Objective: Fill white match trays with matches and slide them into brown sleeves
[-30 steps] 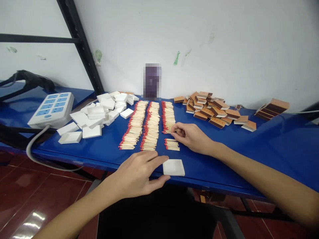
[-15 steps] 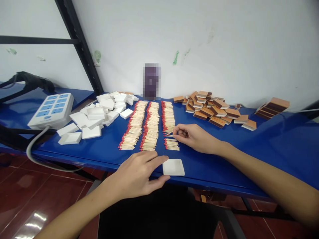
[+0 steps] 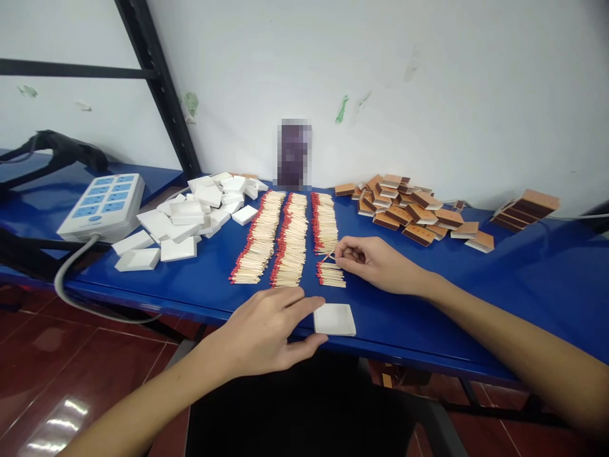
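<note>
My left hand (image 3: pixel 271 330) grips the left end of a white matchbox tray (image 3: pixel 335 319) between thumb and forefinger. That tray lies open side up at the table's front edge, with no matches visible in it. Beyond it, my right hand (image 3: pixel 364 261) is closed in a pinch on matchsticks (image 3: pixel 329 256), whose red heads point left; how many is unclear. It hovers over a gap in the right-hand column of matches (image 3: pixel 326 222). Two longer columns of red-headed matches, a middle one (image 3: pixel 291 241) and a left one (image 3: pixel 259 241), lie alongside.
White trays (image 3: pixel 178 222) are heaped at the left, beside a power strip (image 3: pixel 102 206) with a grey cable. Brown matchbox sleeves (image 3: pixel 404 209) form a pile at the right, with a stack of sleeves (image 3: pixel 526 209) farther right. A blurred purple object (image 3: pixel 294 155) stands against the wall.
The pinched matchsticks have tilted, their heads now lower left. My right hand stays near the same gap, and my left hand keeps its hold on the tray. The view has shifted slightly.
</note>
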